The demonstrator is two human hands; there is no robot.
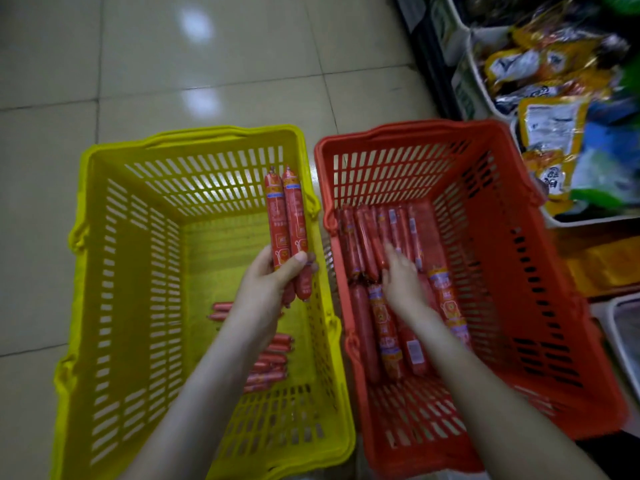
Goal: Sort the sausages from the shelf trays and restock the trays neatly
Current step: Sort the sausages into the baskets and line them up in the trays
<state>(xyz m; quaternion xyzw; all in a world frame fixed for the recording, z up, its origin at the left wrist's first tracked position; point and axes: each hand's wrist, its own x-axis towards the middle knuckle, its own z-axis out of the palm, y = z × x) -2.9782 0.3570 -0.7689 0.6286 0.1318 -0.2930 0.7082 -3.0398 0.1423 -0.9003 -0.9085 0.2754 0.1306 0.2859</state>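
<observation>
Print on sausages (pixel 285 220) and packets (pixel 550 133), all illegible

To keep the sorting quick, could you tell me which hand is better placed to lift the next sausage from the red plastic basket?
Probably the right hand: its straight fingers lie on the red wrapped sausages in the red slotted plastic basket, while the left hand grips two such sausages.

You see a glossy tiled floor (pixel 52 64). At your upper right lie yellow snack packets (pixel 550 123).
</observation>
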